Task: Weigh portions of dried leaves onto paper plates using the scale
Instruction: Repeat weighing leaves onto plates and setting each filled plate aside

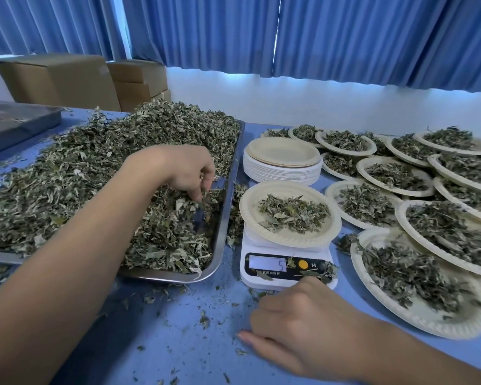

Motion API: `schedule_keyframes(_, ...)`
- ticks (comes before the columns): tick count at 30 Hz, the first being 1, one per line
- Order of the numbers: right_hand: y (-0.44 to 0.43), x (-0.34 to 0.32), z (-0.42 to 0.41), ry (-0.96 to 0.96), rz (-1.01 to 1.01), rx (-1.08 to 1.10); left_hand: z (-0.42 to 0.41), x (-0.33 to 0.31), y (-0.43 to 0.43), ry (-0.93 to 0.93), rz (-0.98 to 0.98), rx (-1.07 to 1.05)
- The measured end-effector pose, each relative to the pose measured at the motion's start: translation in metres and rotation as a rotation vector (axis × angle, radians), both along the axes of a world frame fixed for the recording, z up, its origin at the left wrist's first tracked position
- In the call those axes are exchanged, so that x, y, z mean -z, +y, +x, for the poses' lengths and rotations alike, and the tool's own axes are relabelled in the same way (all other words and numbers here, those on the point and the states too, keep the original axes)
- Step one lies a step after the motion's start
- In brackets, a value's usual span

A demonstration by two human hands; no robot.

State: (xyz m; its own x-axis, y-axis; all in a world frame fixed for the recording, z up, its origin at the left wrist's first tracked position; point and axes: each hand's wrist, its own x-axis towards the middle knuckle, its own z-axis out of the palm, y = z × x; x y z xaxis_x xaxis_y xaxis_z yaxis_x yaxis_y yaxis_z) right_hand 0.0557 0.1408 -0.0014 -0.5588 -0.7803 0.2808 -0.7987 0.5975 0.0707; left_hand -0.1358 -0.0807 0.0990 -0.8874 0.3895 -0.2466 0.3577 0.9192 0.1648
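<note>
Right hand (303, 326): knuckles up on blue counter (178, 329), fingers curled under; cannot tell if it holds anything.
Scale (278, 276): display reads 5; carries paper plate (303, 237) with a small leaf portion.
Left hand (186, 170): fingertips pinching dried leaves (81, 176) in steel tray (220, 240).
Behind: stack of empty plates (283, 154); filled plates (433, 320) to the right.

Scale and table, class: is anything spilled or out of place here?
Yes. Loose leaf bits lie on the scale's front panel, one beside the display, and crumbs litter the blue table by the tray.
</note>
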Motion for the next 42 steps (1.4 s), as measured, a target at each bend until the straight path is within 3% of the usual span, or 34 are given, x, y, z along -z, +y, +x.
schedule_keyframes(6,-0.001,0.001,-0.001,-0.007,-0.006,-0.007,0.001,-0.005,0.003,0.247,0.281,-0.017)
schedule_keyframes(8,-0.001,0.001,-0.001,0.008,0.001,-0.007,0.002,-0.004,0.011,0.302,0.460,-0.014)
schedule_keyframes(11,0.000,0.001,-0.001,0.006,-0.006,-0.010,0.011,-0.003,0.029,0.194,0.800,0.008)
schedule_keyframes(13,0.000,0.001,-0.001,0.005,-0.010,-0.009,0.018,-0.001,0.039,0.025,0.887,0.065)
schedule_keyframes(15,0.000,0.001,0.000,0.010,-0.003,-0.008,0.019,0.001,0.042,-0.021,0.834,0.111)
schedule_keyframes(18,0.000,0.000,0.000,0.008,-0.006,-0.004,0.012,0.004,0.037,0.115,0.754,0.090)
schedule_keyframes(22,0.000,0.000,0.000,-0.006,-0.006,-0.009,-0.001,0.005,0.023,0.215,0.408,0.027)
schedule_keyframes(25,0.001,0.000,0.000,0.004,0.000,-0.008,-0.012,0.007,0.005,0.161,0.130,-0.033)
schedule_keyframes(28,0.000,0.000,0.000,0.009,0.002,-0.011,-0.017,0.014,-0.007,-0.023,-0.028,-0.053)
schedule_keyframes(32,0.000,0.000,0.000,0.014,-0.001,-0.006,-0.017,0.023,-0.003,-0.197,-0.028,-0.026)
schedule_keyframes(42,0.000,0.002,0.001,0.011,-0.004,-0.010,-0.014,0.037,0.013,-0.157,0.076,-0.028)
